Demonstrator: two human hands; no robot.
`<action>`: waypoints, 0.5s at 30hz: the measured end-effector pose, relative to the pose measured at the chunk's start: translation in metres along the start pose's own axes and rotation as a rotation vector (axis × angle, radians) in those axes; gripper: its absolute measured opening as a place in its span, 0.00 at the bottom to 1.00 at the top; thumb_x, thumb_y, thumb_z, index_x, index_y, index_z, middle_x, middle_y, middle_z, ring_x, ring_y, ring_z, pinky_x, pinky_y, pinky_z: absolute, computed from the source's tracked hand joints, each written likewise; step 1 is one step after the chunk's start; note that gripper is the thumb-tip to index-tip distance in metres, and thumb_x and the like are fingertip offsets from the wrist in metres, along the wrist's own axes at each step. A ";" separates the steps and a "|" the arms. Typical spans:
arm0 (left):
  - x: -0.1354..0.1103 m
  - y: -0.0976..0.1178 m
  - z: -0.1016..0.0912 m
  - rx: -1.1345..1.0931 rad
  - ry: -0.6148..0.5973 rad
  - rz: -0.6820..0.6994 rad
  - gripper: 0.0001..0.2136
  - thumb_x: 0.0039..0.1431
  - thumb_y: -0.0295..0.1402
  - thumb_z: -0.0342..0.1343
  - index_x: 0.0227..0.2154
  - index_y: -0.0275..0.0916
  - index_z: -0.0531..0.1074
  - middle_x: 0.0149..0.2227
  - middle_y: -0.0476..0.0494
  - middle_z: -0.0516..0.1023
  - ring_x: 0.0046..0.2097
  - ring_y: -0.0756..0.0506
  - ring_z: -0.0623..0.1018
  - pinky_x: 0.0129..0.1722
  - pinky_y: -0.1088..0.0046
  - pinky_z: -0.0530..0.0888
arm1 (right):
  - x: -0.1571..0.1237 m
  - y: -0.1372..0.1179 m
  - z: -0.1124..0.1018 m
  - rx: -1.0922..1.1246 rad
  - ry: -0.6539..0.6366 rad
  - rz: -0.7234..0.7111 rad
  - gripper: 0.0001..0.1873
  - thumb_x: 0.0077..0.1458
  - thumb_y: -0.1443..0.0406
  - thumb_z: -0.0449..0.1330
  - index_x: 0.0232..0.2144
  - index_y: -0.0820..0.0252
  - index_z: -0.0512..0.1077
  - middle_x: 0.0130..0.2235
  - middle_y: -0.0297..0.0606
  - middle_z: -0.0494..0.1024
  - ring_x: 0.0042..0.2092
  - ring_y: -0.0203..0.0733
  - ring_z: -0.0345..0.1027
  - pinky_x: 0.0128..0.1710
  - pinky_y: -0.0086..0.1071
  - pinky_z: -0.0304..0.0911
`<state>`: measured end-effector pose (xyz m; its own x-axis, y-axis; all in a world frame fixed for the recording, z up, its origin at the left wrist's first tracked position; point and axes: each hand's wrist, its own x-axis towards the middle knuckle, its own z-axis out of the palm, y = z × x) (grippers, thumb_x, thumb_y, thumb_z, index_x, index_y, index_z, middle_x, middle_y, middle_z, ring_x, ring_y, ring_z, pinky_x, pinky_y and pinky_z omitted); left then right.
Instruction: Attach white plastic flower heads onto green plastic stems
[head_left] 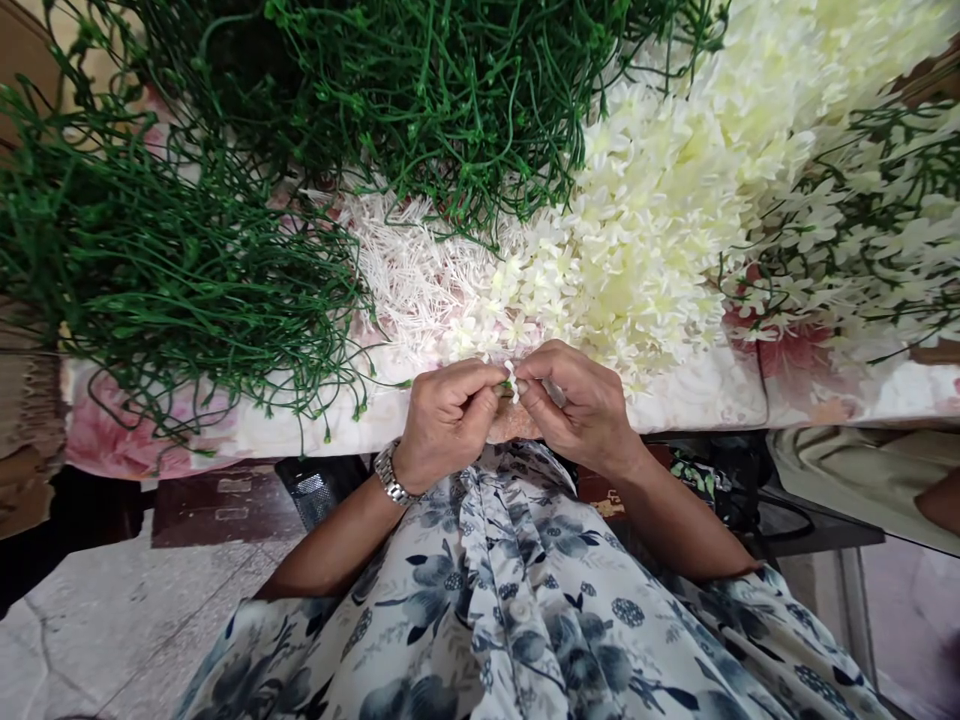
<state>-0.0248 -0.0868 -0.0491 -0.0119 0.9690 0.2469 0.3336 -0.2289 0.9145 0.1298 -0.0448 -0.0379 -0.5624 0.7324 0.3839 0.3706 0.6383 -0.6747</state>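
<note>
Both my hands meet at the table's near edge, fingertips almost touching. My left hand (450,415), with a metal watch (391,474) on its wrist, is closed in a pinch on a green artificial stem (504,386); most of that stem is hidden by the fingers. Between the fingertips shows a small white artificial flower (513,378), pinched by my right hand (576,405). Just beyond the hands lie loose pale yellow-white flowers (637,230) and a heap of thin white sprigs (416,265).
Green artificial stems lie in a large pile (450,90) at the back and another pile (187,270) at left. White flowers on green stems (847,230) lie at right. A floral cloth (705,395) covers the table. At far right another person's arm (939,508) shows.
</note>
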 end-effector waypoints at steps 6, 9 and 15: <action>0.000 0.000 0.000 -0.003 0.005 0.018 0.07 0.54 0.24 0.49 0.27 0.34 0.72 0.21 0.51 0.67 0.23 0.55 0.67 0.24 0.81 0.64 | 0.001 0.000 0.000 0.009 -0.008 0.001 0.05 0.52 0.73 0.53 0.32 0.60 0.66 0.29 0.36 0.71 0.32 0.35 0.65 0.31 0.30 0.63; 0.000 0.000 0.000 -0.004 0.000 0.001 0.07 0.54 0.24 0.49 0.27 0.33 0.72 0.21 0.51 0.67 0.24 0.55 0.67 0.24 0.80 0.64 | 0.002 0.000 0.001 0.006 -0.013 0.001 0.06 0.52 0.73 0.53 0.32 0.59 0.66 0.29 0.36 0.71 0.32 0.35 0.65 0.31 0.30 0.63; 0.001 0.002 -0.001 0.003 -0.016 -0.030 0.07 0.54 0.24 0.48 0.25 0.34 0.71 0.21 0.51 0.67 0.24 0.55 0.67 0.25 0.80 0.64 | 0.002 0.000 0.000 0.008 -0.025 0.019 0.05 0.53 0.72 0.53 0.32 0.59 0.66 0.29 0.35 0.71 0.32 0.34 0.65 0.31 0.30 0.63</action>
<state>-0.0248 -0.0867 -0.0470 -0.0070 0.9766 0.2148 0.3359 -0.2000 0.9204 0.1284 -0.0438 -0.0372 -0.5738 0.7383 0.3546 0.3756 0.6219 -0.6871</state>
